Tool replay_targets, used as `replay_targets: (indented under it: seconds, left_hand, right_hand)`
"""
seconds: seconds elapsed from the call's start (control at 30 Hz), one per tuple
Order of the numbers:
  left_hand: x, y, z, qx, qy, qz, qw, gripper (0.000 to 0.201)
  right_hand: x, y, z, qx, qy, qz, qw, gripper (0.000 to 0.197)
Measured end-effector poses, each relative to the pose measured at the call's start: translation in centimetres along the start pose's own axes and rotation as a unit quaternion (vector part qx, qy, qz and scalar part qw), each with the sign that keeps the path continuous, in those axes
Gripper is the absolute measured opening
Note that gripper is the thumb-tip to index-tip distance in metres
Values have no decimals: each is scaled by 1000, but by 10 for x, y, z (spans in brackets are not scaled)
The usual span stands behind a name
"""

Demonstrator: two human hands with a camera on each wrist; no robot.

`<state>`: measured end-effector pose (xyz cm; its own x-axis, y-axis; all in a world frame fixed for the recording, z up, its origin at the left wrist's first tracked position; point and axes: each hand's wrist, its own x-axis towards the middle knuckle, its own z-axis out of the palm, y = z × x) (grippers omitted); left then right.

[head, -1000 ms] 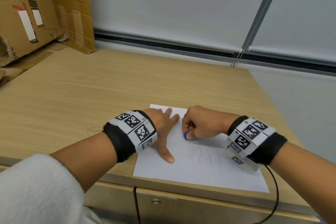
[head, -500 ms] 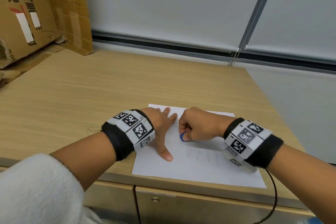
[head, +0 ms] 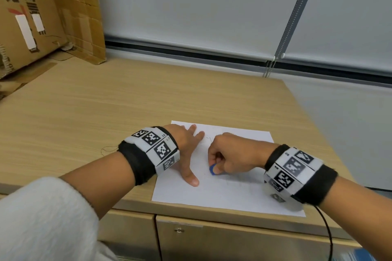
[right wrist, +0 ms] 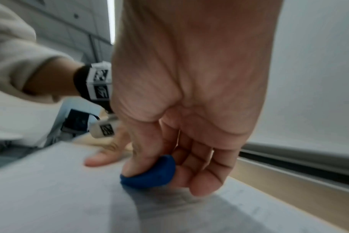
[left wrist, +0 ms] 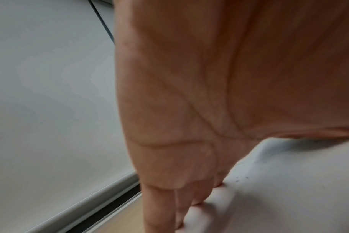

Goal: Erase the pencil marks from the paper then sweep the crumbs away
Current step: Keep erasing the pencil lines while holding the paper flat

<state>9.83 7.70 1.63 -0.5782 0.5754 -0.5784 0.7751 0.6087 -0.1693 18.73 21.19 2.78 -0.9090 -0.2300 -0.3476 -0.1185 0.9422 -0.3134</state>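
A white sheet of paper (head: 222,195) lies at the table's near edge, with faint pencil marks (head: 239,182) just right of its middle. My right hand (head: 229,154) pinches a small blue eraser (head: 212,169) between thumb and curled fingers and presses it onto the paper; the right wrist view shows the eraser (right wrist: 149,173) touching the sheet (right wrist: 60,197). My left hand (head: 186,150) lies flat on the paper's left part, fingers straight and thumb stretched toward me. A few dark eraser crumbs (left wrist: 241,179) lie on the paper beside the left fingers (left wrist: 161,203).
The wooden table (head: 95,112) stretches away to the left and back. Cardboard boxes (head: 42,12) stand at the far left corner. A grey wall with a roller blind and its bead chain (head: 269,70) runs behind. Cabinet fronts (head: 212,239) sit below the table's edge.
My right hand has rubbed the eraser back and forth over the marks, first away, then back toward me. The pencil lines look fainter. My left hand stays put on the paper.
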Motion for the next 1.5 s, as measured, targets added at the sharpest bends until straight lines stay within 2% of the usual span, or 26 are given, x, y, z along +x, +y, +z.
replay_targets:
  seconds: [0.07, 0.2, 0.37, 0.5, 0.57, 0.67, 0.7, 0.83, 0.9, 1.0, 1.03, 1.17, 1.2, 1.37, 1.43, 1.5]
  left_hand:
    - [0, -1, 0, -5, 0, 0, 1000, 144]
    - [-2, 1, -1, -14, -7, -7, 1000, 144]
    - [-5, 2, 0, 0, 11, -4, 1000, 144]
    - [-4, 3, -2, 5, 3, -9, 1000, 144]
    - [-2, 3, -3, 3, -2, -8, 1000, 144]
    - [0, 1, -1, -4, -1, -5, 1000, 144]
    - [0, 0, -1, -9, -2, -4, 1000, 144]
    - [2, -4, 0, -24, -11, -4, 1000, 147]
    - [2, -5, 1, -23, -2, -3, 1000, 147]
    - [2, -4, 3, -11, 4, 1, 1000, 141]
    - [2, -5, 3, -11, 4, 1, 1000, 142]
    - [2, -6, 3, -25, 6, 0, 1000, 146]
    - [1, -6, 3, -25, 6, 1, 1000, 145]
    - [-4, -3, 0, -13, -4, -3, 1000, 143]
    - [-6, -2, -1, -9, -4, -6, 1000, 143]
    - [-9, -2, -1, -15, -1, -5, 1000, 142]
  right_hand:
    - [0, 4, 0, 5, 18, 9, 1000, 7]
    - [-5, -3, 2, -7, -72, -10, 997, 8]
    - [34, 7, -23, -38, 21, 13, 999, 10]
    - [60, 19, -34, -32, 95, 31, 995, 9]
    - [59, 18, -31, -34, 87, 19, 995, 6]
    - [54, 12, -29, -37, 9, -5, 999, 7]
    - [56, 11, -32, -41, 3, -3, 999, 7]
    - [66, 11, -35, -22, 81, 18, 996, 8]
    - [61, 9, -29, -22, 83, 5, 996, 6]
    - [53, 3, -27, -39, 3, -10, 999, 6]
    - [55, 2, -30, -45, -1, -5, 999, 7]
    - [61, 5, -31, -41, 94, 11, 995, 9]
    - [59, 5, -27, -39, 99, 4, 994, 9]
    - [27, -1, -14, -23, -15, -26, 999, 9]
    - [10, 1, -11, -17, 13, -30, 999, 9]
    - [-14, 10, -6, -9, 84, -18, 996, 4]
